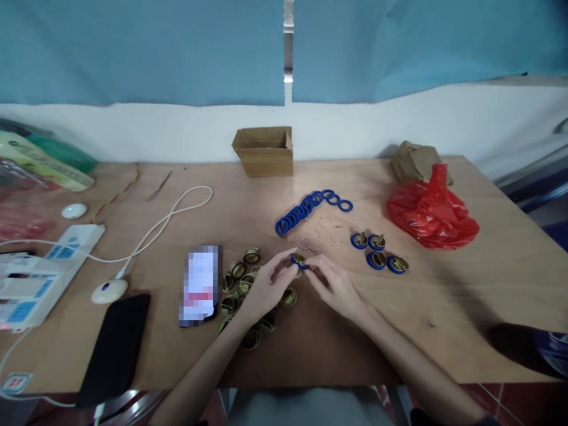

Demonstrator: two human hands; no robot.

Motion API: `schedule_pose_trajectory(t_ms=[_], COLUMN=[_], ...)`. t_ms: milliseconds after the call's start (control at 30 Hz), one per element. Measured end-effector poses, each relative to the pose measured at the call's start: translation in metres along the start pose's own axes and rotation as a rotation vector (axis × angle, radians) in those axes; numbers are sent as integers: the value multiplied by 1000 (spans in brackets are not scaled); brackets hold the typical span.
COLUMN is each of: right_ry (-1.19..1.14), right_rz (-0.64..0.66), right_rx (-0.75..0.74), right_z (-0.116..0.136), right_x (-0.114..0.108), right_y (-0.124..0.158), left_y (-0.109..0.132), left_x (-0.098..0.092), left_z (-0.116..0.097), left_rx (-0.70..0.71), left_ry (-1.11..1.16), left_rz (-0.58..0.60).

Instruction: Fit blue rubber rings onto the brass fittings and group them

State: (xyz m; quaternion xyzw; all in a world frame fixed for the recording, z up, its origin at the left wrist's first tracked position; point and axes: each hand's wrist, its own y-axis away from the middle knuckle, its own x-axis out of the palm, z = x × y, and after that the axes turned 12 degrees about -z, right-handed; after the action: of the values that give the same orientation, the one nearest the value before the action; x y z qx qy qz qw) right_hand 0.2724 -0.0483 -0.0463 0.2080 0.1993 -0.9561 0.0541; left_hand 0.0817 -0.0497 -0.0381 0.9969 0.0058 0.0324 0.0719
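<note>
Both my hands meet at the middle of the table around one round brass-coloured fitting with a blue ring (300, 261). My left hand (276, 278) pinches it from the left, and my right hand (333, 283) grips its right side with the fingertips. Under and beside my left hand lie several loose brass-coloured fittings (229, 305) without blue rings. Beyond my fingers, a row of blue rings (302, 212) leans in an overlapping line. Some thin wire rings (325, 222) are scattered just past my hands. To the right sit several brass fittings with blue rings around them (376, 260).
A cardboard box (268, 160) stands at the wall. At right are a red plastic bag (430, 213), a brown paper package (415, 163) and a dark bottle (528, 346). At left lie a lit phone (199, 284), a black phone (114, 349), a white cable and a power strip (53, 272).
</note>
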Motion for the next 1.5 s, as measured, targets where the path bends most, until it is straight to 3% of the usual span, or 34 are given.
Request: schedule_pose_trajectory(t_ms=[133, 300, 433, 600, 1000, 1100, 1267, 1500], right_ry=[0, 217, 441, 507, 611, 494, -20, -575], right_rz=[27, -191, -213, -186, -124, -175, -294, -72], right_rx=[-82, 88, 72, 17, 41, 72, 214, 505], right_z=[0, -17, -39, -51, -48, -43, -29, -16], right_x=[2, -4, -12, -9, 17, 15, 6, -3], right_y=[1, -5, -12, -19, -25, -27, -31, -27], left_y=[1, 1, 0, 2, 3, 3, 4, 8], left_x=[0, 1, 2, 4, 6, 6, 6, 5], left_z=[3, 3, 2, 3, 5, 6, 7, 12], left_rx=[50, 78, 123, 110, 121, 127, 210, 291], left_ry=[-3, -11, -55, -54, -57, -72, -94, -175], left_rz=[-5, -168, -278, -243, -222, -226, -238, -236])
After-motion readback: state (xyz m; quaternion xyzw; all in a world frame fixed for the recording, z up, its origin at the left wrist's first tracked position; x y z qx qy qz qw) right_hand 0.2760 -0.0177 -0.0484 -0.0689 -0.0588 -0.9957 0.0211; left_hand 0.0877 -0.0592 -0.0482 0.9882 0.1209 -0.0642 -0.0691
